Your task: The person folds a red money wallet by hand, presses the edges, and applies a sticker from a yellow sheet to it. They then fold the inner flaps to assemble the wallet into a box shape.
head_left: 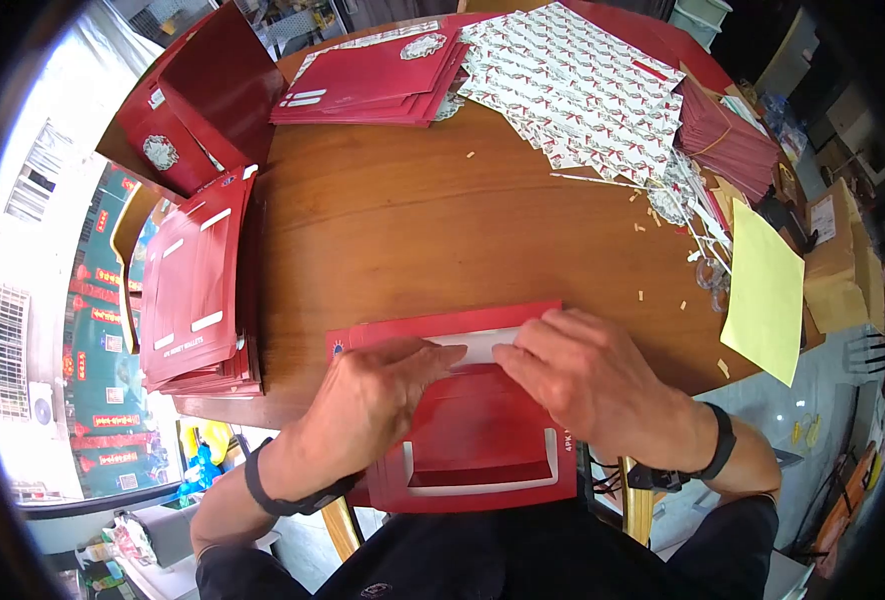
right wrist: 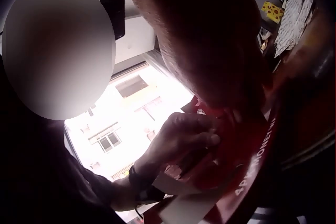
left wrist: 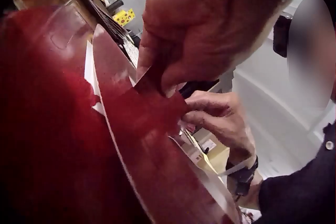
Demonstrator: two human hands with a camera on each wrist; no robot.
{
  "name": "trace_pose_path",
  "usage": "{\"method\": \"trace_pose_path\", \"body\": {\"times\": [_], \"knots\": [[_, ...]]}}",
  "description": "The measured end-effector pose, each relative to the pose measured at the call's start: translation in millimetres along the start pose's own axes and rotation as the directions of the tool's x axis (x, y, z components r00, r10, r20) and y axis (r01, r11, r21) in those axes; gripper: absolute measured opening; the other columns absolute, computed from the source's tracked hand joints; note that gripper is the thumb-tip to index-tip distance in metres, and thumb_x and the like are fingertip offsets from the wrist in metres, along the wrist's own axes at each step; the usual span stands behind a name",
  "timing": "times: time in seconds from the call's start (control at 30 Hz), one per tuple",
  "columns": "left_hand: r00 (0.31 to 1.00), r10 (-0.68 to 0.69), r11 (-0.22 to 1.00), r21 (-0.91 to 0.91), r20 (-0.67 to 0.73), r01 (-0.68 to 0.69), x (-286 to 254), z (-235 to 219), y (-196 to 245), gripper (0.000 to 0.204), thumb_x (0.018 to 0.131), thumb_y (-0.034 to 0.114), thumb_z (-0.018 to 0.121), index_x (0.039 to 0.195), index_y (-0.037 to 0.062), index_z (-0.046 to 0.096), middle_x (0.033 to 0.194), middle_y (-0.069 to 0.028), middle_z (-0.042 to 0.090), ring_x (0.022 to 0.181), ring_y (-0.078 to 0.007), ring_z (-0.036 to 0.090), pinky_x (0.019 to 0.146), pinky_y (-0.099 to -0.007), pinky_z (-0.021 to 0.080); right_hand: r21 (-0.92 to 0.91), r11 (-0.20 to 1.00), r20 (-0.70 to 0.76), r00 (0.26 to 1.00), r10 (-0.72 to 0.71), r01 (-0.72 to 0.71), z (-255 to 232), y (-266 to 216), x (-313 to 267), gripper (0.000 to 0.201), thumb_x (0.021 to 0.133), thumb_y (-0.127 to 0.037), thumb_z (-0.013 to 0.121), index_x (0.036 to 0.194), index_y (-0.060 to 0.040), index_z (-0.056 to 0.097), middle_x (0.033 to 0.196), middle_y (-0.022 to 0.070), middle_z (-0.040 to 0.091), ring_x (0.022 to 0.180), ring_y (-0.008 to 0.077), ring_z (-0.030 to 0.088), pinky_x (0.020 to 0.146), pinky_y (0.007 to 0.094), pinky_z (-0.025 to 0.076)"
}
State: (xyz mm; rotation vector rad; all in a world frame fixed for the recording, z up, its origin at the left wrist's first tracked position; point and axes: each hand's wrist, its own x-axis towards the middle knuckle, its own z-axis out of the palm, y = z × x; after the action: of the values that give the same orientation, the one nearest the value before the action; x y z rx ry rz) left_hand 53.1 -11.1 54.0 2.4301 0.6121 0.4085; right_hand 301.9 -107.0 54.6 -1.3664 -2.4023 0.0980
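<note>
While being worked at the near edge of the table (head_left: 383, 220):
Item: red card folder (head_left: 483, 440), lying flat, long axis left to right.
Position: directly under both hands, equally near.
Left hand (head_left: 378, 395): fingers pinching the white strip (head_left: 478, 345).
Right hand (head_left: 588, 375): fingers curled, pressing that strip.
Look: glossy red, white-edged window.

Head looks down; wrist views crowd close.

Round wooden table (head_left: 393, 220); bright window (head_left: 23, 300) at left; pale tiled floor (head_left: 823, 390).
</note>
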Motion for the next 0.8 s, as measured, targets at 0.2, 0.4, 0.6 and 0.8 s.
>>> {"method": "trace_pose_path", "body": {"times": [0.2,0.4,0.6,0.8], "knots": [[0.999,0.000,0.993,0.118,-0.041,0.005,9.8,5.7,-2.5,0.041,0.081,-0.010,0.075,0.120,0.0017,0.077,0.092,-0.0163,0.074,0.085,-0.0333,0.072,0.074,-0.0407,0.060,0.189,0.977,-0.023,0.994,0.110,-0.103,9.2,22.4,8.9,0.009,0.091,-0.010,0.070,0.088,-0.0013,0.072,0.085,0.0107,0.061,0.085,0.0269,0.063,0.075,0.0421,0.053],[1.000,-0.016,0.994,0.109,-0.020,0.018,9.9,7.3,-5.7,0.037,0.084,-0.001,0.077,0.121,0.0021,0.075,0.096,-0.0129,0.071,0.090,-0.0333,0.068,0.078,-0.0447,0.058,0.183,0.976,0.031,0.993,0.114,-0.118,6.7,25.3,10.6,0.013,0.090,-0.014,0.075,0.087,-0.0020,0.073,0.084,0.0094,0.060,0.086,0.0271,0.063,0.077,0.0431,0.050],[1.000,-0.008,0.992,0.125,-0.024,0.011,11.8,4.5,-3.8,0.037,0.083,0.000,0.079,0.119,0.0038,0.076,0.095,-0.0121,0.072,0.090,-0.0323,0.069,0.078,-0.0437,0.059,0.159,0.983,-0.009,0.996,0.092,-0.089,8.6,24.2,10.0,0.011,0.089,-0.015,0.074,0.085,-0.0048,0.070,0.082,0.0078,0.060,0.085,0.0254,0.063,0.076,0.0403,0.048],[0.995,0.102,0.973,0.205,0.006,-0.101,7.0,3.9,-8.5,0.041,0.079,0.001,0.077,0.120,0.0014,0.074,0.094,-0.0086,0.070,0.088,-0.0284,0.069,0.075,-0.0412,0.060,0.110,0.991,-0.036,0.996,0.083,-0.078,12.0,20.3,4.6,0.008,0.084,-0.013,0.072,0.085,-0.0068,0.068,0.081,0.0067,0.058,0.085,0.0241,0.063,0.076,0.0390,0.048]]}}
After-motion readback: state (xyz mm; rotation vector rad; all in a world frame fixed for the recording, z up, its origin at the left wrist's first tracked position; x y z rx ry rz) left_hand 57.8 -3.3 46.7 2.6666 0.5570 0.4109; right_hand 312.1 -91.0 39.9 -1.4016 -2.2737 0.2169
